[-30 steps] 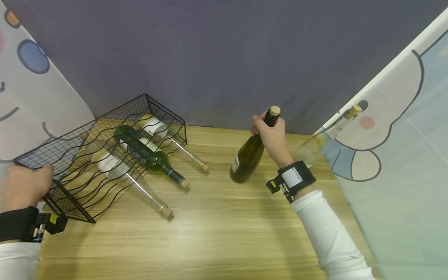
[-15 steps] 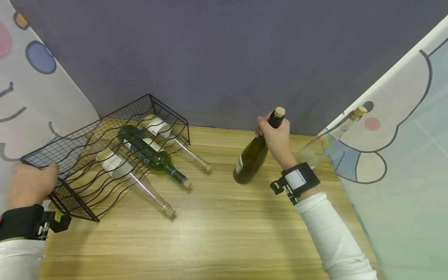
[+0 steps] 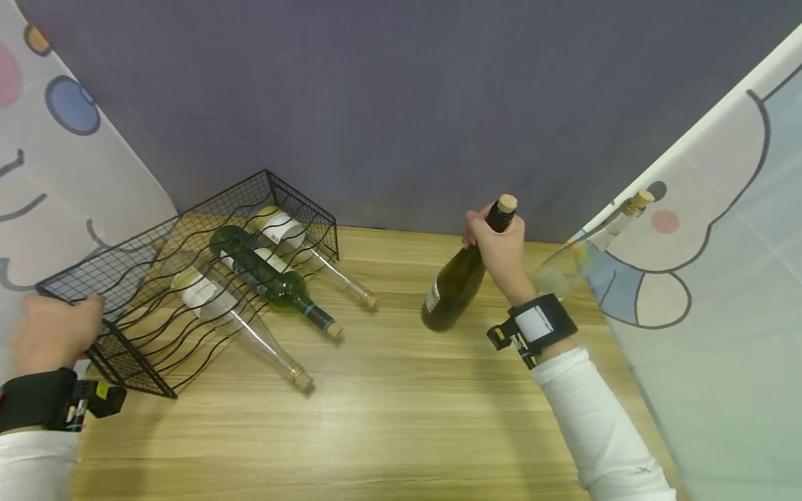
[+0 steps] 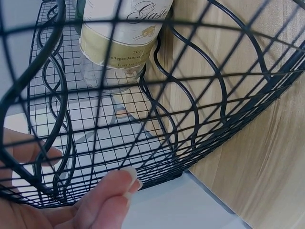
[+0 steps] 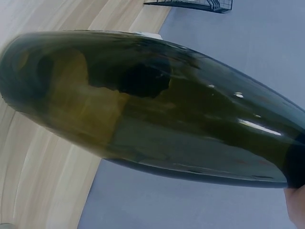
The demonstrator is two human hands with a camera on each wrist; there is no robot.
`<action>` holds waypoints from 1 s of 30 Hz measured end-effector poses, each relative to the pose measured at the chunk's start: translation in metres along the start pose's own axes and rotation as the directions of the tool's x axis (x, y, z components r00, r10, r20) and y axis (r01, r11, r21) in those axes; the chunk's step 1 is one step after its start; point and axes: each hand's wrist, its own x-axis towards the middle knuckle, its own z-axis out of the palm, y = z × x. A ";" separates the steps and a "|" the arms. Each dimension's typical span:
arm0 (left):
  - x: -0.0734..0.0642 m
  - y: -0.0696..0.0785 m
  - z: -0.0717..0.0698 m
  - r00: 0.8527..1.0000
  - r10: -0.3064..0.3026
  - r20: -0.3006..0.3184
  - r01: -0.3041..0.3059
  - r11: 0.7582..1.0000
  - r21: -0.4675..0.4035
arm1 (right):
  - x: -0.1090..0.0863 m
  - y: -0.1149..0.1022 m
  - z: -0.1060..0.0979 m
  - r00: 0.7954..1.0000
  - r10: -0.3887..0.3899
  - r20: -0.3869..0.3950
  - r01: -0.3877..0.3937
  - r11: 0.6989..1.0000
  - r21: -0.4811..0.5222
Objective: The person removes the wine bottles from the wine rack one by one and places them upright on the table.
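My right hand grips a dark green wine bottle round its neck, just below the cork. The bottle leans, its base toward the lower left; in the right wrist view its body fills most of the picture. At the far left my left hand holds the near left corner of a black wire bottle rack, fingers curled at the mesh. Three corked bottles lie in the rack: a clear one nearest, a green one in the middle, and another clear one behind.
A clear corked bottle stands tilted-looking beyond my right wrist, close to the printed right-hand panel. A grey wall closes off the back of the wooden table. Another printed panel borders the left side.
My right hand and the dark green bottle have shifted slightly right. The left hand stays on the rack, and the bottles in it have kept their places.
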 end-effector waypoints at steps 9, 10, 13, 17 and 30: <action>0.000 0.000 -0.001 1.000 0.005 0.000 -0.005 1.000 0.004 | -0.001 0.002 -0.012 0.999 -0.005 -0.049 0.008 0.999 0.046; 0.000 0.000 -0.001 1.000 0.004 0.000 -0.004 1.000 0.002 | -0.001 0.002 -0.013 0.999 -0.006 -0.053 0.009 0.999 0.050; 0.000 0.000 -0.001 1.000 -0.005 0.007 0.005 1.000 -0.003 | -0.001 0.002 -0.017 0.998 -0.007 -0.067 0.010 0.999 0.052; 0.002 0.000 -0.001 1.000 -0.009 0.009 0.009 1.000 0.007 | -0.001 0.001 -0.022 0.996 -0.012 -0.094 0.018 0.998 0.055; 0.002 0.001 0.001 1.000 -0.016 0.007 0.016 1.000 0.013 | -0.003 -0.002 -0.041 0.984 -0.014 -0.175 0.020 0.999 0.028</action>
